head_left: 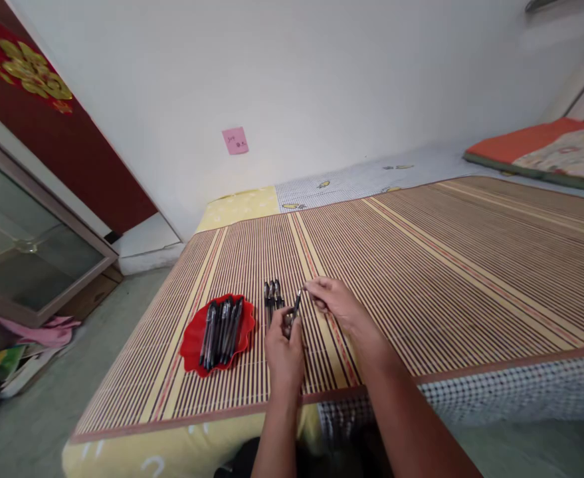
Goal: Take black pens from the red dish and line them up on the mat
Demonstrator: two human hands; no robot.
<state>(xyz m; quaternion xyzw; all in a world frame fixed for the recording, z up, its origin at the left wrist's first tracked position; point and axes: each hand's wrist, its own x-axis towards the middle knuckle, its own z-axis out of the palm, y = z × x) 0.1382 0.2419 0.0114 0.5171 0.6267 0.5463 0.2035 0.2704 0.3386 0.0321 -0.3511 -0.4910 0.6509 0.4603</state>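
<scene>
Beyond the held pen (297, 303), a pink note (235, 141) bears blurred handwriting (231, 139).

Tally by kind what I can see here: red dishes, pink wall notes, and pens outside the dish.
Red dish: 1
Pink wall note: 1
Pens showing on the mat, beside the dish: 3
Pen in the left hand: 1
Total: 6
</scene>
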